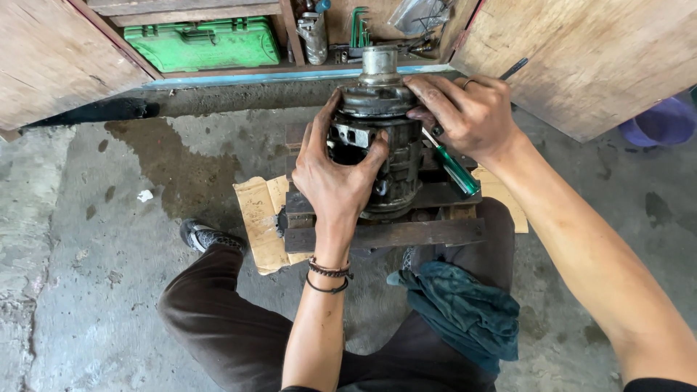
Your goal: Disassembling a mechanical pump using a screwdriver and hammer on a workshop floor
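A greasy round metal housing (377,138) with a short shaft stub (380,64) on top stands upright on dark wooden blocks (385,234) laid over cardboard (258,218). My left hand (337,174) wraps the housing's left and front side. My right hand (465,112) rests on its upper right rim, and a green-handled screwdriver (454,168) runs under that palm, its handle pointing down toward me. Whether my right fingers grip the screwdriver is hidden.
A dark teal rag (465,312) lies on my right knee. Behind the housing an open wooden cabinet holds a green tool case (203,43) and hex keys (358,27). Wooden doors (581,51) flank it. A purple tub (664,122) sits far right. The concrete floor (109,239) is stained.
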